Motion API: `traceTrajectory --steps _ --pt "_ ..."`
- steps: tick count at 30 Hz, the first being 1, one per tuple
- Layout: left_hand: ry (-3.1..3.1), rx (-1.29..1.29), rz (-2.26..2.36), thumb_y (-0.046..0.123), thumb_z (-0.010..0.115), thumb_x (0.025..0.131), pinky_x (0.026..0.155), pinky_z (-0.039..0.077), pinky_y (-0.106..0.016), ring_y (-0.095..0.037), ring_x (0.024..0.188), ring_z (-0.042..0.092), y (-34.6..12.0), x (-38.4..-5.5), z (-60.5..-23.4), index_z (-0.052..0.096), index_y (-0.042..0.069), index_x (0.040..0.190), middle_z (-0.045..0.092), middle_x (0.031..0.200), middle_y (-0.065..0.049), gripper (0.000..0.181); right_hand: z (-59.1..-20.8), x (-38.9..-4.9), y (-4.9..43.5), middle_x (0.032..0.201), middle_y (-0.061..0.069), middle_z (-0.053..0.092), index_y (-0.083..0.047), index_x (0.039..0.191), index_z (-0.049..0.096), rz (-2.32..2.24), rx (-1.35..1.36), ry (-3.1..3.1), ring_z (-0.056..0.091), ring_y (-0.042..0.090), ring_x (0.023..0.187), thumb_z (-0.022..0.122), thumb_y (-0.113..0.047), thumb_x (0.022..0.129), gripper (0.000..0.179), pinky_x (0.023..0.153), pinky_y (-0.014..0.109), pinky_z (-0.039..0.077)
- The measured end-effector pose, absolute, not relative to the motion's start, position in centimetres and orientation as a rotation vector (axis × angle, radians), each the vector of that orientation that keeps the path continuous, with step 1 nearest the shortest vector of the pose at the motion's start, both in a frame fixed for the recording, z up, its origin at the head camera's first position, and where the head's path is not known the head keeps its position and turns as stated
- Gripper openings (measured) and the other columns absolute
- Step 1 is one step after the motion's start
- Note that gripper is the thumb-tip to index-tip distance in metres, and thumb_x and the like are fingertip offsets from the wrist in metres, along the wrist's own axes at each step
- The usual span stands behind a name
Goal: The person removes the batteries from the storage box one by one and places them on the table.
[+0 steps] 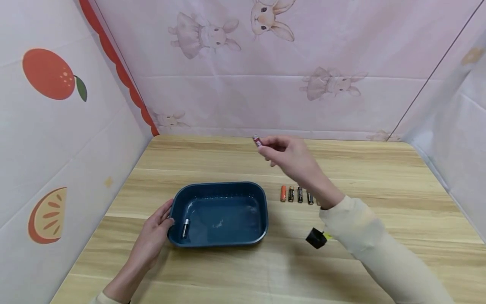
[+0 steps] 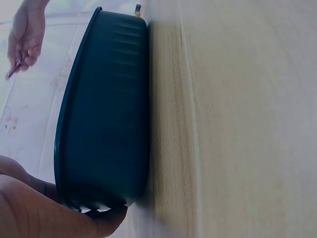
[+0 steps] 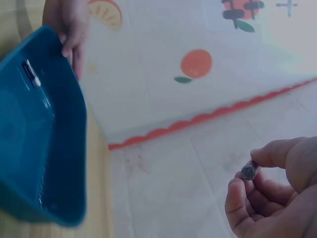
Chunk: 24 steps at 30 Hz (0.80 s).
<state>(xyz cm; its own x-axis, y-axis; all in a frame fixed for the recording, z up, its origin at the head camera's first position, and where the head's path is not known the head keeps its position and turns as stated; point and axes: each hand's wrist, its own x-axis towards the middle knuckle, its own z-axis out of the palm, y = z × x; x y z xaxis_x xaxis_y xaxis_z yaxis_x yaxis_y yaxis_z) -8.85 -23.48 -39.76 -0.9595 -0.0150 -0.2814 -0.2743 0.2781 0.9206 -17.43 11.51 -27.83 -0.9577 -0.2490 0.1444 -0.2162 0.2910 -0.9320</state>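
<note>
A dark blue plastic basin (image 1: 220, 244) stands on the wooden table, with one black-and-silver battery (image 1: 185, 229) lying inside near its left wall. My left hand (image 1: 155, 230) grips the basin's left end, thumb at the rim and fingers on the outside wall. Raised above the table, beyond the basin's far right corner, my right hand (image 1: 290, 156) pinches a dark red and silver battery (image 1: 257, 141) between thumb and fingers. In the right wrist view that battery (image 3: 249, 171) shows its round end. A row of batteries, including an orange one (image 1: 283, 193), lies right of the basin, partly hidden by my right forearm.
A small black block (image 1: 316, 238) with a yellow-green strip shows at my right sleeve (image 1: 364, 234). Pink fabric with rabbit prints (image 1: 228, 105) closes off the table's back, and a white sheet with fruit prints (image 1: 76, 139) hangs along the left.
</note>
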Motion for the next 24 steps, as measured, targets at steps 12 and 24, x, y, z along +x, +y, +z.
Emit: traceTrajectory --steps 12,24 --pt "2.336 -0.273 1.731 0.006 0.029 0.111 0.125 0.019 -0.050 -0.028 0.156 0.014 -23.6 -8.8 -40.1 0.011 0.007 0.166 0.013 0.171 -0.016 0.058 -28.0 -16.0 18.7 0.097 0.004 0.066 -0.002 0.117 0.070 -1.806 -0.199 2.643 0.060 0.017 0.080 0.069 -0.031 0.102 0.033 0.071 0.026 0.054" --pt "2.351 -0.252 1.715 0.006 0.029 0.111 0.125 0.018 -0.051 -0.029 0.156 0.014 -23.5 -9.0 -39.9 0.012 0.006 0.166 0.014 0.171 -0.017 0.058 -31.5 -14.8 24.9 0.091 -0.009 0.066 0.003 0.122 0.064 -1.800 0.028 2.687 0.059 0.008 0.073 0.064 -0.029 0.104 0.037 0.068 0.020 0.055"
